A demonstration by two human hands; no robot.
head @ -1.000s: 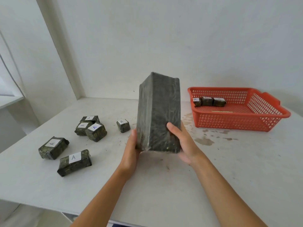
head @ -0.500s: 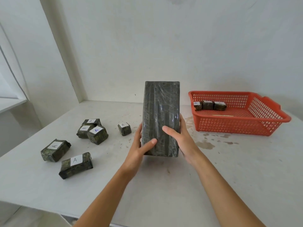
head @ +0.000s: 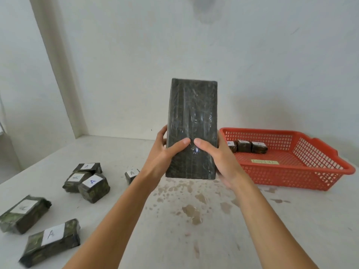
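1. The plastic-wrapped dark block (head: 192,113) stands upright on end, held in the air above the middle of the tabletop (head: 194,243). Its lower edge is off the surface.
2. The left hand (head: 165,154) grips the block's lower left edge. The right hand (head: 219,158) grips the lower right edge. Both thumbs lie across the near face, with their tips almost meeting at its centre line.
3. The upper half of the block is free of the hands, with only the wall (head: 136,65) behind it.
4. Below the block the tabletop carries brown stains (head: 192,210) and nothing else, out to the near edge.
5. The red mesh basket (head: 291,177) sits at the right, near the back edge. Its left rim is just beside the right hand. Three small packs (head: 246,145) line its back wall.
6. On the left side, a single small pack (head: 132,174) lies close behind the left forearm. A cluster of three packs (head: 87,181) marked "A" lies further left. Two longer packs (head: 52,239) lie near the front-left corner.
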